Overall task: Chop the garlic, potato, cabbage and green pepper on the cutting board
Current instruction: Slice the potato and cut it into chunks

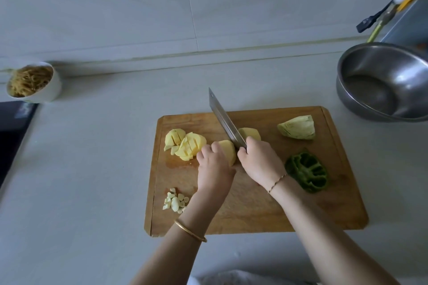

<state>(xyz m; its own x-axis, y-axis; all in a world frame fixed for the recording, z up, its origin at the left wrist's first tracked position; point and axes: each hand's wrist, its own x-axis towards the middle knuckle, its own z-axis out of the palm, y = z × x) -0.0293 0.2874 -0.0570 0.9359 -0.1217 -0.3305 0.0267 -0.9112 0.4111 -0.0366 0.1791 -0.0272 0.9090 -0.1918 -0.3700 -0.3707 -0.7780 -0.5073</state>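
The potato is peeled and pale yellow, and it lies in parts. The piece I am working on [228,151] is a smooth half, cut face down, with the cleaver [223,118] standing in the gap between it and a second piece [251,133] on the blade's right. To the left sits a heap of scored potato chunks [185,144] that still roughly hold their rounded shape.

My left hand [214,166] lies on the near piece, fingers curled over its top to hold it. My right hand [259,159] is wrapped round the cleaver's handle, just beside the left, the blade pointing away from me.

The chopped garlic [176,200] is a small pile near my left wrist. The cabbage wedge [298,131] lies at the far right of the cutting board [254,210]. The green pepper [306,171], opened and hollow side up, lies right of my right wrist.

The wooden board rests on a pale counter [81,169] against a pale tiled wall. A steel bowl [382,81] stands at the far right. A white bowl [34,82] of tan shreds stands at the far left, beside a black cooktop [11,134].
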